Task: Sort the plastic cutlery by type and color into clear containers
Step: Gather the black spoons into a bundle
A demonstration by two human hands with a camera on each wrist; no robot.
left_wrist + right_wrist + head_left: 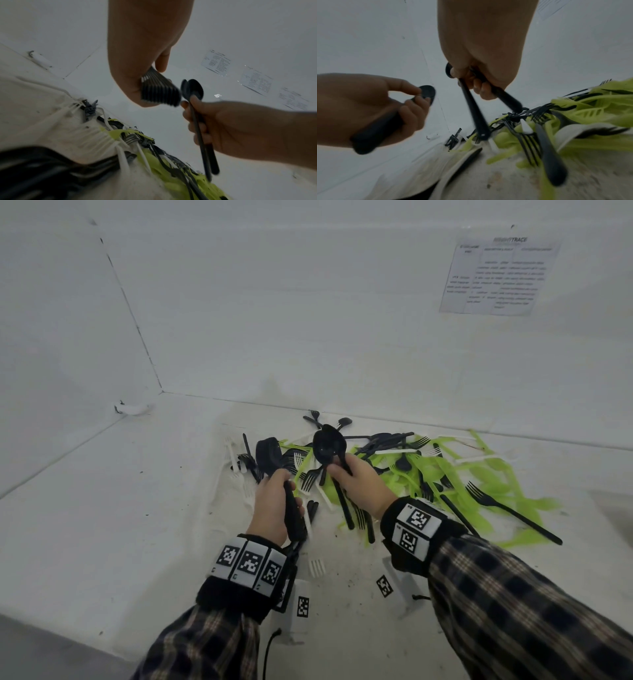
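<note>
My left hand grips a thick stack of black spoons by the handles, with the bowls pointing up and away. In the left wrist view the stacked handles fan out of my left hand. Just to the right, my right hand holds two black spoons upright, their handles splayed below the right hand's curled fingers. Both hands hover above a mixed pile of black, green and white cutlery on the white table.
White walls close off the table at the back and left, meeting in a corner. A printed sheet hangs on the back wall. Two white marker blocks stand near the front edge. No clear container is in view.
</note>
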